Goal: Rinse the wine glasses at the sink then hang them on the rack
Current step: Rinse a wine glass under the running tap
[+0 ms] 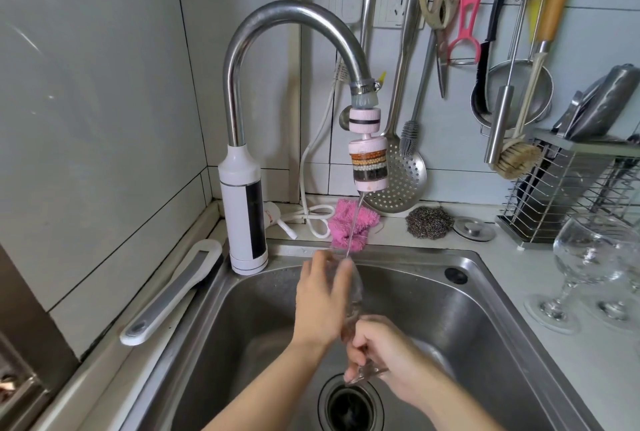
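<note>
- Right hand [381, 354] pinches the stem of a wine glass [356, 292] just above the sink [467, 309] drain.
- Left hand [322, 295] wraps the bowl, fingertips at the rim.
- Glass tilted, mouth under a thin stream [353, 223] falling into the sink.
- Likely mid-rinse; nothing visibly hung yet.
- Two other glasses [588, 257] stand upright right of the sink, wet-speckled; rinsed or waiting, cannot tell.
- Wire rack [561, 195] behind them, right of the sink.
- Glass thin, clear, slick; sink brushed steel, rounded corners.
</note>
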